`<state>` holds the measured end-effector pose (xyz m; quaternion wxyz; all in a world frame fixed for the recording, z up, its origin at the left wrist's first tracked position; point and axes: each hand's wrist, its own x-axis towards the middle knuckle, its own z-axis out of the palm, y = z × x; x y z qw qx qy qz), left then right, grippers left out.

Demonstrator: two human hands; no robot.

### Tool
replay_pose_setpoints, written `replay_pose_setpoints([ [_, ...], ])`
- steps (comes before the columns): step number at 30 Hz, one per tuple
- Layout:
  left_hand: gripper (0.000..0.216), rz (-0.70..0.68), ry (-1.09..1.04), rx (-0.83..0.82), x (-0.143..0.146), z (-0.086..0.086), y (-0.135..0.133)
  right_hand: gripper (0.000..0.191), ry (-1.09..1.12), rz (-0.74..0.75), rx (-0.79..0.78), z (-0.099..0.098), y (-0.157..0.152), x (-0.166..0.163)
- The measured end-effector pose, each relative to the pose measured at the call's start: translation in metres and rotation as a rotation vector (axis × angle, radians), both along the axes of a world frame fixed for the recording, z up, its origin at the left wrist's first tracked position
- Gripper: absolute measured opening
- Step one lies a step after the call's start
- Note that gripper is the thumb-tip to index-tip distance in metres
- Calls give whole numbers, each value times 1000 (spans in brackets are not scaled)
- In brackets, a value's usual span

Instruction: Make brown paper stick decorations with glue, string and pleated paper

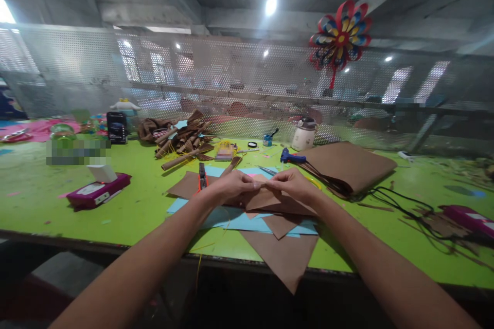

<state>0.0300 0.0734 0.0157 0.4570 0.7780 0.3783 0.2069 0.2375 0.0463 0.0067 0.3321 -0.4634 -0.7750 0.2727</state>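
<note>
My left hand (pixel 238 186) and my right hand (pixel 292 184) meet over the middle of the table, thumbs and fingertips pinched on the upper edge of a piece of brown paper (pixel 266 198). Their fingertips almost touch. Under them lie light blue paper sheets (pixel 247 222) and more brown paper, with one brown corner (pixel 287 259) hanging past the table's front edge. An orange-and-black cutter (pixel 202 177) is beside my left hand. Beyond my right hand lie a pointed metal tool (pixel 267 170) and a blue glue gun (pixel 292 156). A yellow ring (pixel 313 182) shows partly behind my right wrist.
Rolled brown paper pieces (pixel 185 139) are heaped at the back left, near a phone (pixel 116 127). A purple power strip (pixel 99 191) sits left. Folded brown paper (pixel 347 164), black cables (pixel 405 205) and another purple device (pixel 469 219) are right. A light-coloured pot (pixel 304 134) stands behind.
</note>
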Motion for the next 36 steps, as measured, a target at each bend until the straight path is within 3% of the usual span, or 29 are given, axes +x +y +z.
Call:
replay_pose_setpoints([
  [5,43,-23,122,312,3,-4,7,35,5,54,-30,-2,-1,-3],
  [11,36,-44,160,474,8,-5,6,38,-14,75,19,-4,1,-4],
  [21,35,-185,122,329,-4,6,5,34,-27,148,-89,6,-1,7],
  [28,33,-149,128,275,-7,2,8,34,150,256,-363,11,-5,10],
  [36,32,-124,19,157,-7,12,4,35,200,285,-415,12,-6,15],
])
